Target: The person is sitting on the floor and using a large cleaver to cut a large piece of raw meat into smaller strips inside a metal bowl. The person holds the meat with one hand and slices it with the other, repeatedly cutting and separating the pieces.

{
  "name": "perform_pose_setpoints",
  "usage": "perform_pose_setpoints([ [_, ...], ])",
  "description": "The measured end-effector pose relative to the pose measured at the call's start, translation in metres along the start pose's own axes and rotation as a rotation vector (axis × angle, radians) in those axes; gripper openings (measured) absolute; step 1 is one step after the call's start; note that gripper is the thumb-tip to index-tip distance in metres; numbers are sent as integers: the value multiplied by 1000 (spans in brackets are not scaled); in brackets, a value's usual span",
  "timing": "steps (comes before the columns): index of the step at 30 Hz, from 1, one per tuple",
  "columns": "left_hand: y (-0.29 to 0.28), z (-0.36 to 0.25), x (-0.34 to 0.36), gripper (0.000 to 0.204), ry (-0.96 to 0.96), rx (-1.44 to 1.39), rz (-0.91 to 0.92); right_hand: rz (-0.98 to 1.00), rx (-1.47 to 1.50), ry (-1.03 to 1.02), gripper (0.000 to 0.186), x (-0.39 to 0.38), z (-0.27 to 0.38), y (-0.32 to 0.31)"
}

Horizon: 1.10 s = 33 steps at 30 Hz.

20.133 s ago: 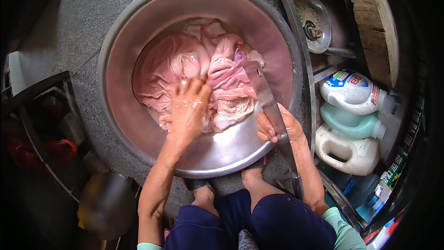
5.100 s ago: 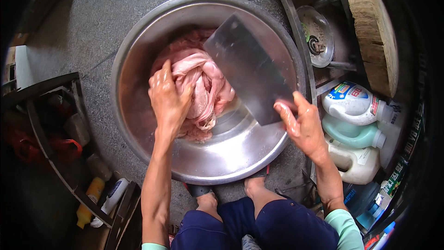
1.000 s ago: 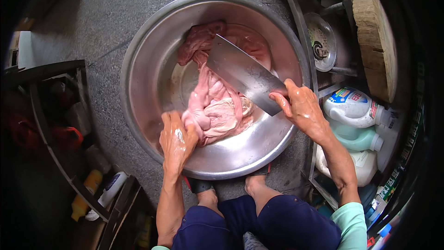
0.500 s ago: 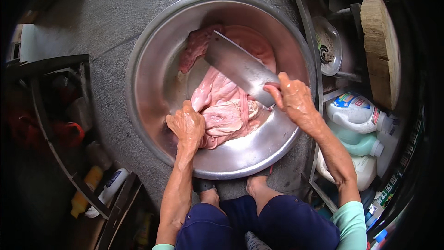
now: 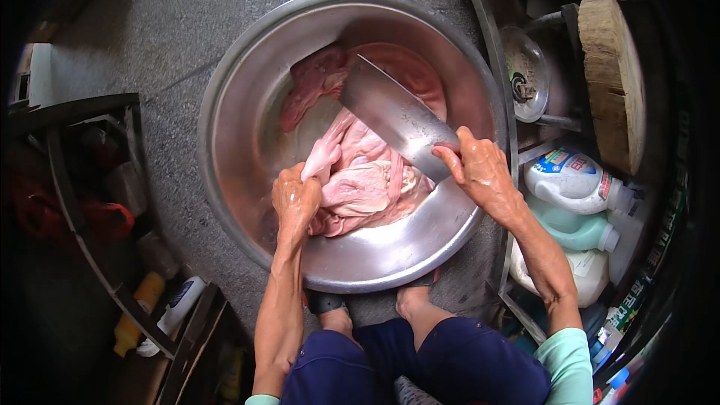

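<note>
In the wide metal basin (image 5: pixel 450 247) lies a heap of wet pink raw meat (image 5: pixel 360 187), with folds and pale patches that look like pig stomach or intestine. My left hand (image 5: pixel 297 193) is closed on a fold at the heap's left edge. My right hand (image 5: pixel 480 171) grips a cleaver (image 5: pixel 397 120) by its handle, which my fingers hide. Its broad blade slants up and left over the meat, covering part of it. A darker red piece (image 5: pixel 311 86) rests apart toward the basin's far left wall. Reddish liquid (image 5: pixel 409 67) pools at the far side.
The basin stands on a grey concrete floor (image 5: pixel 180 45), just ahead of my feet. To the right, a rack holds a round wooden chopping block (image 5: pixel 611 82), a clear lid (image 5: pixel 529 75) and several detergent jugs (image 5: pixel 570 176). A dark shelf with bottles (image 5: pixel 176 311) is at left.
My left hand has shifted slightly left, drawing the gripped fold with it. The cleaver and my right hand have moved a little, and the blade now sits slightly lower and farther right.
</note>
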<state>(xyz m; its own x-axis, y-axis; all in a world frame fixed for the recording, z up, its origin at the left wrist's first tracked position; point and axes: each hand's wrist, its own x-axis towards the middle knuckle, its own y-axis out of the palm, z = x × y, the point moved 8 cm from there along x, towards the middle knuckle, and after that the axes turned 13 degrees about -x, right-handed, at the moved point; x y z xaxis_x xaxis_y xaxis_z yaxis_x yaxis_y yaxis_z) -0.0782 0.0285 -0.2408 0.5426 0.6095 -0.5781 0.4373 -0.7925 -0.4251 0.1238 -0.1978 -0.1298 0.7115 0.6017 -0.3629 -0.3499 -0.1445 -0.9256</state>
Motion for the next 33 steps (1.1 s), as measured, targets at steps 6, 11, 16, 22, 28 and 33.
perform_pose_setpoints([
  [6, 40, -79, -12, 34, 90, -610, 538, -165, 287, 146, 36, -3, -21, -47],
  [11, 77, -75, 1, 25, -360, -1269, 640, -179, 312, 234, 33, -7, -27, -74],
  [16, 85, -26, 8, 24, -637, -1484, 622, -87, 281, 75, 32, -14, -5, -36],
  [22, 64, -4, 14, 14, -303, -732, 450, 50, 22, -7, 39, -1, 14, 10],
  [28, 51, 14, 2, 18, -617, -1167, 336, -79, -91, -7, 37, 12, 0, -25],
  [33, 73, 6, 4, 19, -733, -1512, 689, 37, 20, -101, 37, -10, 44, -6],
])
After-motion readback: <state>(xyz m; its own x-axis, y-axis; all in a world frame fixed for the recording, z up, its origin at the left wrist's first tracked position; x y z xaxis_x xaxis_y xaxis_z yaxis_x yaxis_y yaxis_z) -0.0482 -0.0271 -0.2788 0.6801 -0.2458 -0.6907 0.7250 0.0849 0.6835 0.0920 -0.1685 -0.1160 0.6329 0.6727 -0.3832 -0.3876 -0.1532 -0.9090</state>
